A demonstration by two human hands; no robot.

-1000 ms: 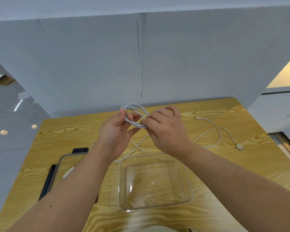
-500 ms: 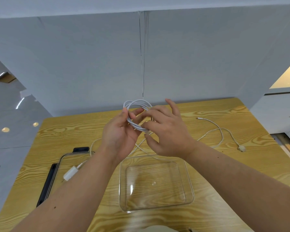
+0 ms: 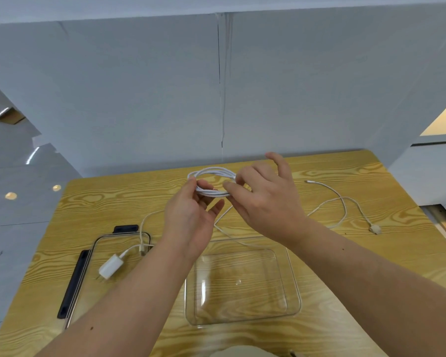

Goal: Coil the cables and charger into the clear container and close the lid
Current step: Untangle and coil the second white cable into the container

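In the head view, both hands are raised above the wooden table (image 3: pixel 319 256), working a white cable coil (image 3: pixel 211 180) between them. The left hand (image 3: pixel 191 222) pinches the near-left side of the coil between thumb and fingertips, palm turned up and the lower fingers spread loose. The right hand (image 3: pixel 265 202) grips the coil's right side with thumb and forefinger, while its other fingers fan upward, free. From the coil a loose tail drops beneath the hands and runs left to the white charger (image 3: pixel 111 266), which lies below and left of the left hand, on the clear lid (image 3: pixel 93 256) with black clips. The clear container (image 3: pixel 242 315) sits open on the table directly under the two wrists, nothing inside it. A second white cable (image 3: pixel 343 204) lies uncoiled on the table to the right of the right hand, well apart from the container.
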